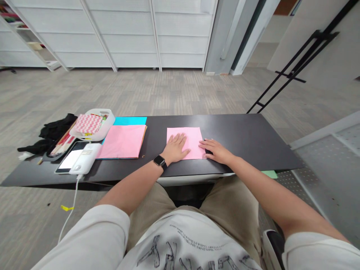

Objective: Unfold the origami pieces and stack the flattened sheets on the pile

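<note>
A pink sheet of paper (192,138) lies on the black table in front of me. Flat across its left half rests my left hand (176,147), fingers stretched out and slightly spread, with a dark watch (159,161) on the wrist. At the sheet's right edge is my right hand (216,150), its fingers apart and the fingertips touching the paper's border. Neither hand grips anything. Part of the sheet's left side is hidden beneath my left hand.
Left on the black table (239,129) lie a stack of pink paper (123,140), a blue sheet (131,120), a white basket (108,125) with a pink zigzag-patterned item, a phone (71,157), a white corded device (86,159) and black cloth (57,125).
</note>
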The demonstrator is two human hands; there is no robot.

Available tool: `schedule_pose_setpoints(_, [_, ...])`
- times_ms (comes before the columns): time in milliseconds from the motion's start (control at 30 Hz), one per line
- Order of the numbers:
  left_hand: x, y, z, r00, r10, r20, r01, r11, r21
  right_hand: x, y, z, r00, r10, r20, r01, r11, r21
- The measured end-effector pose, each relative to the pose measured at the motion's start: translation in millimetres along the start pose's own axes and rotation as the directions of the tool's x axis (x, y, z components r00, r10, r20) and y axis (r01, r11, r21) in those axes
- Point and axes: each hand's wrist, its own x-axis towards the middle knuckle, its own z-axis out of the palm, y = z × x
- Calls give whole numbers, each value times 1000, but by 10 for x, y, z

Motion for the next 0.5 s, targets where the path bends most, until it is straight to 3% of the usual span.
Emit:
schedule_pose_setpoints(267, [-1, -4, 5, 1000, 1, 0, -1, 1000, -6, 92, 239, -285, 976, -123, 181, 112, 991, 72])
schedule_pose_setpoints(333, [2, -8, 16, 1000, 1, -1, -1, 1000, -7, 170, 215, -289, 990, -88, 109, 78, 993, 87])
schedule_pose_setpoints(433, [4, -14, 35, 1000, -3, -13, 3, 1000, -7, 313, 68, -186, 995, 53, -89, -50, 998, 35])
schedule_pose_setpoints(500, [3, -15, 42, 1000, -3, -19, 3, 1000, -3, 398, -64, -64, 988, 107, -113, -112, 993, -39])
